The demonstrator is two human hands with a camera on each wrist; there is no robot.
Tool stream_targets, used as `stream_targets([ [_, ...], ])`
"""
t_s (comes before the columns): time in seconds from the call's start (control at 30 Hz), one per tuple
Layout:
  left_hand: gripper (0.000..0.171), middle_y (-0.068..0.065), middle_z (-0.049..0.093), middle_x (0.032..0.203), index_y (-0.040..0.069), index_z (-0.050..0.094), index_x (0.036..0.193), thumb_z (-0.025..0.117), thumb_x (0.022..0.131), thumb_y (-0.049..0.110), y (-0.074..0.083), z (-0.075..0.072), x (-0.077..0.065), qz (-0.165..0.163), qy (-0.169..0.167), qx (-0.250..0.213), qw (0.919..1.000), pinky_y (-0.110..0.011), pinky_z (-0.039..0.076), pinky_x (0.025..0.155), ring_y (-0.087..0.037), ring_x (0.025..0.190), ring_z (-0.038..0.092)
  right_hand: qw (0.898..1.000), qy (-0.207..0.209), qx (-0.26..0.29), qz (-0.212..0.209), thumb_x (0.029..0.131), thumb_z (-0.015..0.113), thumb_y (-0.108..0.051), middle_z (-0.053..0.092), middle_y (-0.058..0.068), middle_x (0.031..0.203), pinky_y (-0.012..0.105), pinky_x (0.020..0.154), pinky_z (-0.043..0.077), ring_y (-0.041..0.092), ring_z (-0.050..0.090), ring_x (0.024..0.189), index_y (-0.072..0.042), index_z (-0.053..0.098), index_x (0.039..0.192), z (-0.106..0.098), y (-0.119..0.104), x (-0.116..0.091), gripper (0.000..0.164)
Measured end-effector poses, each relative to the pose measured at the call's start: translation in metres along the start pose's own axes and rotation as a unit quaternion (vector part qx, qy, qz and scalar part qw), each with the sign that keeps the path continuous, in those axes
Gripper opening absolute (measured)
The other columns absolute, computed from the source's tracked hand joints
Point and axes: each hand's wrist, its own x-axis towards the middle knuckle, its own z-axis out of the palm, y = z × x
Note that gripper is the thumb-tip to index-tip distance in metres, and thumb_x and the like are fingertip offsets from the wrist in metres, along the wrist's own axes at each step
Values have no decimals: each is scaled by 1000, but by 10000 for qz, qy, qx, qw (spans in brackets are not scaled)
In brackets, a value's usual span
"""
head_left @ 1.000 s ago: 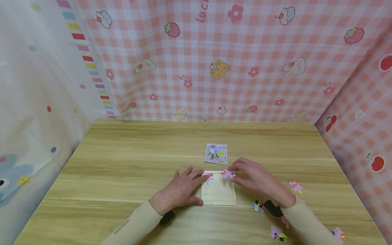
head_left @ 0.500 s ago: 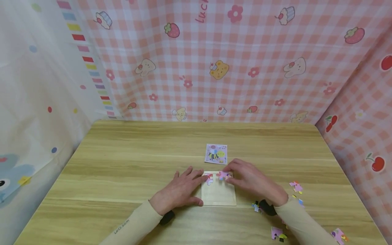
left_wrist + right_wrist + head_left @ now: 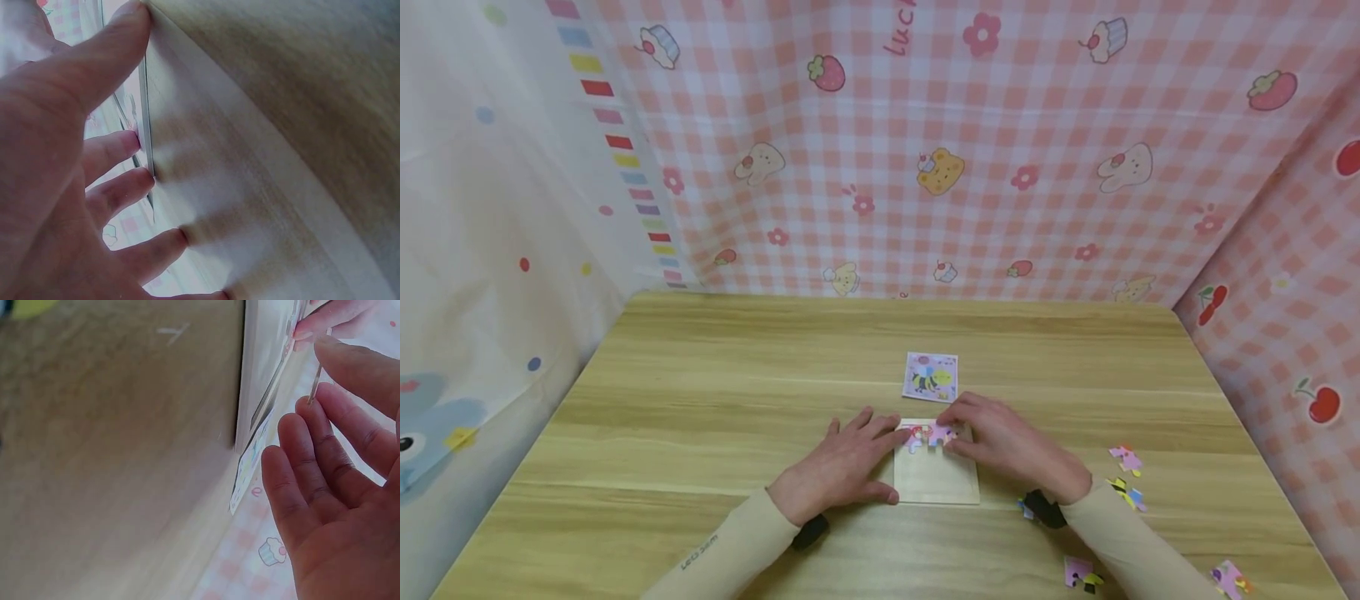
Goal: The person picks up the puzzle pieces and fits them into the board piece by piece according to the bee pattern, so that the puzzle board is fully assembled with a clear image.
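Observation:
A pale wooden puzzle tray (image 3: 936, 485) lies flat on the table. In its upper left corner sits a pink jigsaw piece (image 3: 913, 443), partly under a fingertip of my left hand (image 3: 831, 467). That hand is spread along the tray's left side, thumb at the lower corner; the left wrist view shows its straight fingers (image 3: 156, 253) touching the edge. My right hand (image 3: 1018, 442) pinches another pink jigsaw piece (image 3: 940, 434) between thumb and fingers over the tray's upper part, beside the first. In the right wrist view this held piece (image 3: 316, 381) appears edge-on, above the tray (image 3: 265, 350).
Behind the tray lies a square bee picture card (image 3: 930, 377). Several loose jigsaw pieces lie at the right, among them a pink one (image 3: 1126, 458), a yellow and black one (image 3: 1124, 493) and one by the front edge (image 3: 1078, 573). A checked curtain (image 3: 880, 167) hangs behind the table.
My right hand has moved left with its jigsaw piece, bringing it close to the corner piece. More of a yellow and black piece shows by the right sleeve. The left hand has stayed put.

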Motion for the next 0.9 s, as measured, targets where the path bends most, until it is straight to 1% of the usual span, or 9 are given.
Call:
stream_targets([
  [0.23, 84, -6, 40, 162, 18, 46, 157, 79, 87, 52, 1, 0, 0, -16, -7, 49, 10000, -77, 32, 107, -44, 149, 32, 9999, -76, -125, 85, 91, 80, -16, 67, -1, 111, 41, 92, 56, 15, 63, 100, -10, 73, 116, 2, 0, 4, 26],
  [0.4, 84, -6, 40, 162, 18, 46, 157, 79, 87, 53, 0, 0, 1, -33, -20, 74, 10000, -77, 32, 108, -44, 149, 32, 9994, -230, -225, 150, 91, 80, -15, 68, 0, 113, 40, 92, 56, 15, 63, 102, -11, 73, 116, 2, -1, 8, 26],
  [0.53, 84, -6, 40, 163, 19, 46, 157, 79, 87, 53, -1, 1, 2, -44, -31, 106, 9999, -77, 33, 108, -43, 150, 32, 9991, -287, -300, 109, 91, 80, -16, 68, -1, 113, 40, 92, 56, 15, 63, 102, -11, 74, 115, 3, -1, 10, 25],
  [0.9, 84, -6, 40, 162, 18, 46, 157, 78, 87, 53, 0, 0, 2, -38, -65, 100, 9999, -77, 33, 107, -44, 149, 32, 9986, -225, -464, -94, 91, 81, -17, 67, -3, 111, 40, 92, 55, 14, 63, 103, -13, 75, 112, 7, 0, 12, 21],
])
